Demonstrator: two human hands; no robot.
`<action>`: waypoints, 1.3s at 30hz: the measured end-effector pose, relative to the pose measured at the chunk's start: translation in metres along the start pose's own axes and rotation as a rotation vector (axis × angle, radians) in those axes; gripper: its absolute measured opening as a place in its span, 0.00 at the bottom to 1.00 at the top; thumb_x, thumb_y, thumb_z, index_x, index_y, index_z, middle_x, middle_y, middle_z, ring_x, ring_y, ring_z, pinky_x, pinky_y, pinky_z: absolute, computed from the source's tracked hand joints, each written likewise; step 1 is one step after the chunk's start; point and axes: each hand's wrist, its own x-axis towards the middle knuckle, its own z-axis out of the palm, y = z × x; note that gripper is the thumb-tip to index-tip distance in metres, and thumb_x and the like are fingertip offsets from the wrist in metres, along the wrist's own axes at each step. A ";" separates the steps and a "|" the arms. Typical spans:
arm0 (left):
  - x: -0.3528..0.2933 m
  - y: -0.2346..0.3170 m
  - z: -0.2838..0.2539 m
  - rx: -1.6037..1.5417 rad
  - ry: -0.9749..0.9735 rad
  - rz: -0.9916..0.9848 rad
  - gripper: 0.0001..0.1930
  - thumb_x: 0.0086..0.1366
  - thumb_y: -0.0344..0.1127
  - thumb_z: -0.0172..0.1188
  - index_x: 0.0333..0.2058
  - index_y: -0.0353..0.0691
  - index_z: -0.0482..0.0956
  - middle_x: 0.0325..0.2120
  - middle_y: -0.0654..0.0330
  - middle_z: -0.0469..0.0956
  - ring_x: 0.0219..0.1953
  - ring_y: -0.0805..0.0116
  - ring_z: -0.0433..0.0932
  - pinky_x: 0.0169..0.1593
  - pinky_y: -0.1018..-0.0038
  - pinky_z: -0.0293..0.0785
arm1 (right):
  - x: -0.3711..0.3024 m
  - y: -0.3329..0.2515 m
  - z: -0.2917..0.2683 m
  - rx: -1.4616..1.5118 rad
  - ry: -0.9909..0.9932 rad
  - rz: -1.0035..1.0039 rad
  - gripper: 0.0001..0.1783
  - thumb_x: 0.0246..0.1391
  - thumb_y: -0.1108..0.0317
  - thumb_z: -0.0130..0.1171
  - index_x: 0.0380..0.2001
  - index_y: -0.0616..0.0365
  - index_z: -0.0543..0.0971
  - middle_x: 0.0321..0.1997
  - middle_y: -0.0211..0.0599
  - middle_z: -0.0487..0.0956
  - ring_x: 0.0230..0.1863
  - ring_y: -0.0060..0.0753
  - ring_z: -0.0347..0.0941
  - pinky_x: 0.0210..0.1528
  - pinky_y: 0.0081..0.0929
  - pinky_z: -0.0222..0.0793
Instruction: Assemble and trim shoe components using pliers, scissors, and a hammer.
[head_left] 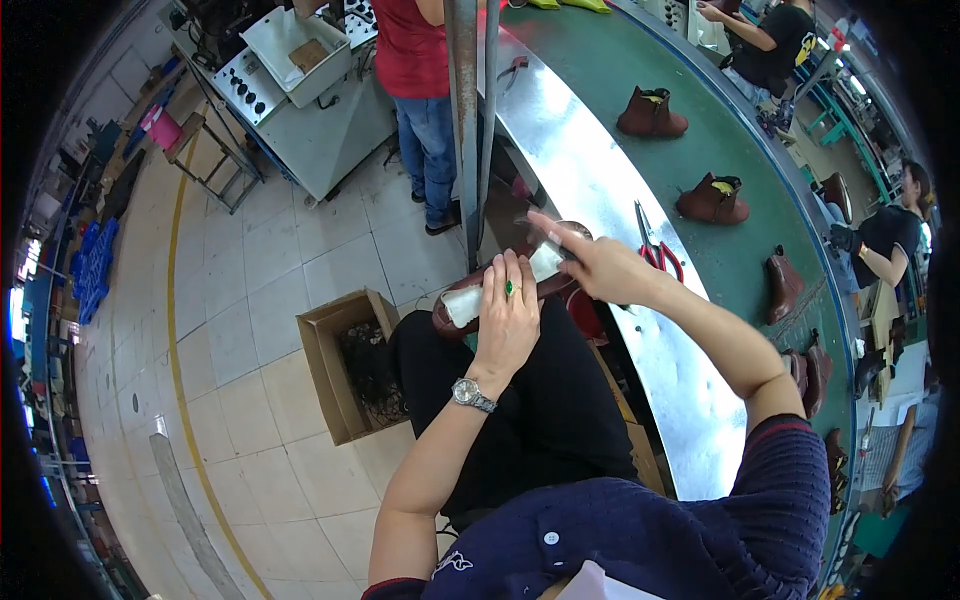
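Above tiled floor, a shoe lies under the left hand's joined fingers; right hand's unclear.

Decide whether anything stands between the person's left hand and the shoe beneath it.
Only a white strip: the left hand lies on it, and it runs along the shoe. Whether it is separate or part of the shoe, I cannot tell. Nothing else visible stands between; the scissors lie to the right.

Metal bench with red-handled scissors, green belt with boots
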 end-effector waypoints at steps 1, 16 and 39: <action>-0.001 -0.001 0.000 0.000 -0.001 0.002 0.33 0.55 0.34 0.65 0.56 0.21 0.66 0.55 0.38 0.67 0.60 0.43 0.65 0.64 0.57 0.60 | 0.003 0.001 -0.001 -0.110 -0.109 -0.040 0.43 0.60 0.72 0.51 0.71 0.32 0.45 0.27 0.55 0.79 0.23 0.55 0.76 0.32 0.47 0.70; -0.003 -0.005 -0.002 -0.078 0.073 -0.002 0.28 0.58 0.31 0.62 0.54 0.20 0.67 0.50 0.41 0.69 0.59 0.43 0.66 0.64 0.57 0.60 | -0.006 -0.016 0.019 -0.195 0.014 -0.103 0.43 0.60 0.71 0.51 0.71 0.31 0.43 0.26 0.51 0.80 0.21 0.49 0.77 0.27 0.43 0.75; -0.014 -0.018 -0.014 0.160 -0.051 0.019 0.24 0.62 0.32 0.55 0.52 0.17 0.68 0.50 0.38 0.69 0.60 0.39 0.65 0.66 0.54 0.58 | -0.010 -0.039 0.039 -0.251 0.043 -0.098 0.43 0.59 0.71 0.53 0.72 0.39 0.45 0.18 0.48 0.76 0.18 0.51 0.75 0.23 0.43 0.70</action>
